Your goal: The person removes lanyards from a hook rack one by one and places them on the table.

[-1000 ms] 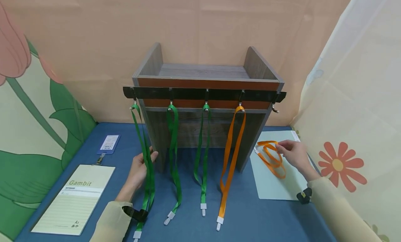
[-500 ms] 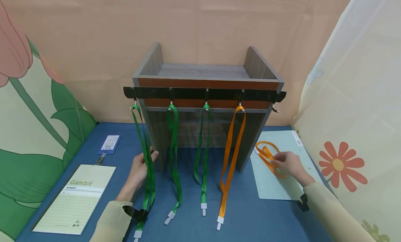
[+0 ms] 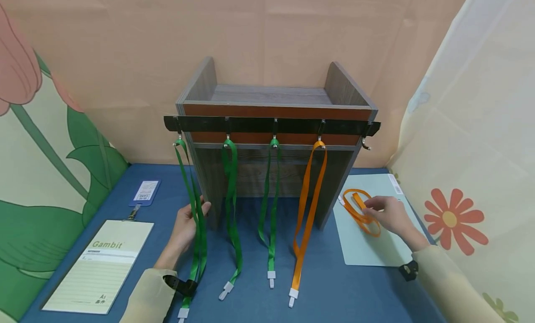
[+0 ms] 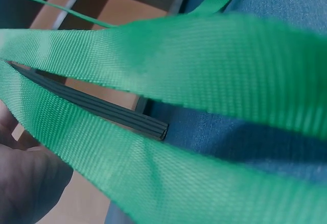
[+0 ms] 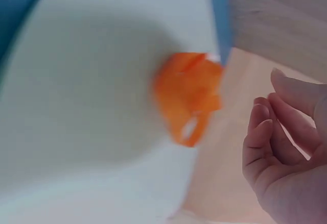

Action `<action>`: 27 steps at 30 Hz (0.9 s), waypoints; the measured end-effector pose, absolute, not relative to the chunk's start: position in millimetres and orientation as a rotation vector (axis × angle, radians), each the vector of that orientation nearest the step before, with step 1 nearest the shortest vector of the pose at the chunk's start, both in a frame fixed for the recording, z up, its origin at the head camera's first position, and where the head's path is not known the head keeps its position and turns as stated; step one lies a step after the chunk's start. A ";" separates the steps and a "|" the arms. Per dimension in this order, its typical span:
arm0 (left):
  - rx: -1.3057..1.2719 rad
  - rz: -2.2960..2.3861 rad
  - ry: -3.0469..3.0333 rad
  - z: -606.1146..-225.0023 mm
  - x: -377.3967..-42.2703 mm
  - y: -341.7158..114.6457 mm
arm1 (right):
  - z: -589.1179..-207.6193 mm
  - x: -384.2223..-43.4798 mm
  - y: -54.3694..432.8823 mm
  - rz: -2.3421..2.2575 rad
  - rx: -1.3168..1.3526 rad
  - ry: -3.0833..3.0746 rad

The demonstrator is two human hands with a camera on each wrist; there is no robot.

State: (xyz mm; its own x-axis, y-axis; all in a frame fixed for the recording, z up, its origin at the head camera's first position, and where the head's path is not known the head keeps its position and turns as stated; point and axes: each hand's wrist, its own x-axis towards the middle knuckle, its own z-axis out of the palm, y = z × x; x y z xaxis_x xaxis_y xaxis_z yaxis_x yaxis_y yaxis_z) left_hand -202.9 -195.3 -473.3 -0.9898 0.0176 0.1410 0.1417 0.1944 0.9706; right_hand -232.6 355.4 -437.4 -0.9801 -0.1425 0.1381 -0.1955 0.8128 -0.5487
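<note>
My left hand [image 3: 184,228] grips the lower left side panel of a grey wooden rack [image 3: 209,174], behind a hanging green lanyard [image 3: 196,211]. In the left wrist view the thumb [image 4: 30,183] shows beside the green strap [image 4: 153,60], with the other fingers mostly hidden. My right hand [image 3: 388,216] hovers beside a loosely coiled orange lanyard [image 3: 359,214], which lies on a pale green board [image 3: 359,253]. The right wrist view shows loosely bent fingers [image 5: 260,147] with nothing between them and the thumb, apart from the orange coil [image 5: 189,96].
Across the rack's front runs a black hook rail [image 3: 251,125]. From it also hang two green lanyards [image 3: 231,174] [image 3: 271,221] and an orange one [image 3: 307,197]; the rightmost hook [image 3: 365,144] carries nothing. At left lie a notepad [image 3: 100,262] and a blue badge [image 3: 145,192].
My right hand first pinched the orange lanyard's loop, laid it down onto the coil and let go, drawing slightly up and right. The left hand has stayed on the rack's side panel.
</note>
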 end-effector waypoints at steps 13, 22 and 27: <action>-0.172 -1.960 -2.327 -470.9 -201.7 -194.5 | -360.8 -196.3 299.8 0.954 0.538 -2.718; -0.171 -1.977 -2.305 -471.9 -201.4 -193.8 | -323.5 -169.5 261.6 0.955 0.736 -2.591; -0.158 -1.961 -2.307 -472.8 -202.5 -194.0 | -308.9 -171.7 243.2 1.030 0.714 -2.469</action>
State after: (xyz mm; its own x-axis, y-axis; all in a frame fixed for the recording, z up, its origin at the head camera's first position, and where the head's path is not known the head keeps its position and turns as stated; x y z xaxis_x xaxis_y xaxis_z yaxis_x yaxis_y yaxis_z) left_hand -202.5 -194.0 -472.8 -0.9886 0.0088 0.1500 0.1495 0.1604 0.9757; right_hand -171.7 243.2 -308.9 -0.8029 -0.3088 0.5099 -0.5797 0.6042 -0.5467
